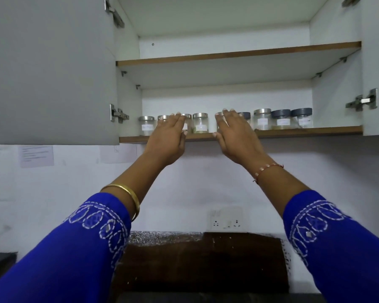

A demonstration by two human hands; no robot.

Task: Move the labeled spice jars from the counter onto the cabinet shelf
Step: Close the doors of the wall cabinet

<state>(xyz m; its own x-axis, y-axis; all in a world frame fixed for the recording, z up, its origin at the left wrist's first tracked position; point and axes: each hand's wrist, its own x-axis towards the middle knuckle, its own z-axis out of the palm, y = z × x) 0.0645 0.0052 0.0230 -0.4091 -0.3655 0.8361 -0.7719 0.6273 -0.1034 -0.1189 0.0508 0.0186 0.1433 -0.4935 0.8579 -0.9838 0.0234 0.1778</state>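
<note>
Several clear spice jars with white labels stand in a row on the lower cabinet shelf [304, 130]. Some have silver lids, such as the jar at the far left [146, 126] and the jar in the middle [200, 123]. Others at the right have dark grey lids [281, 120]. My left hand [170, 133] is raised in front of two silver-lidded jars, fingers straight, partly covering them. My right hand [235, 133] is also held flat with straight fingers, hiding most of one jar behind it. Whether either hand touches a jar cannot be told.
The upper shelf [228, 55] holds nothing visible. The cabinet doors stand open at the left [50, 68] and right [377, 62]. Below are a wall socket [227, 219], a dark wooden board [195, 259] on the speckled counter [162, 236], and papers [36, 156] on the wall.
</note>
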